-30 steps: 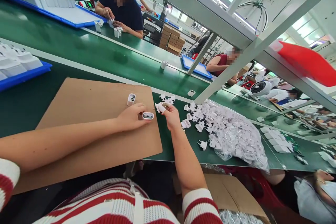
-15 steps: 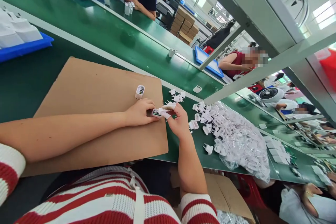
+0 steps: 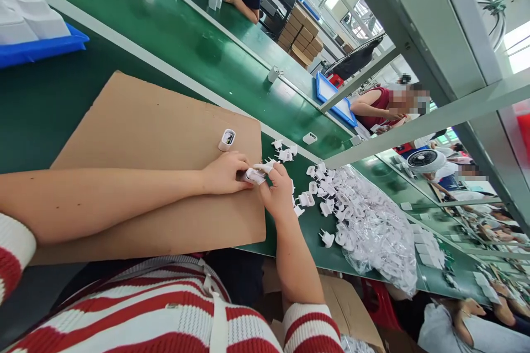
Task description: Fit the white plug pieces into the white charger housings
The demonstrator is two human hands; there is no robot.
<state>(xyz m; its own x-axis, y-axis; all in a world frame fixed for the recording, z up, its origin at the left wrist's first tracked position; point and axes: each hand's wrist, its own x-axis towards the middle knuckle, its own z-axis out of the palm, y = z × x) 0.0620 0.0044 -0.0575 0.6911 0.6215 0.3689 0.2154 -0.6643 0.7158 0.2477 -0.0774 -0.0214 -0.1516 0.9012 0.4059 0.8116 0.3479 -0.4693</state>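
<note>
My left hand (image 3: 226, 172) is closed round a white charger housing (image 3: 247, 175) near the right edge of the cardboard sheet (image 3: 165, 127). My right hand (image 3: 278, 192), with white covers on its thumb and a finger, is closed on a white plug cover (image 3: 257, 177) at the housing's open end. The fingers partly hide both pieces, so I cannot tell how far the cover sits in. A second white housing (image 3: 227, 140) stands on the cardboard beyond my left hand, its open top showing parts inside.
Loose plug covers (image 3: 306, 199) lie right of my hands, beside a clear plastic bag (image 3: 381, 242) full of them. A blue tray (image 3: 45, 49) of white pieces stands at far left. A metal frame post (image 3: 397, 132) slants across the right. Co-workers sit across the bench.
The plug cover has turned and come against the housing's opening, so the green board inside no longer shows. My right hand has shifted slightly left. The whole view has tilted a little.
</note>
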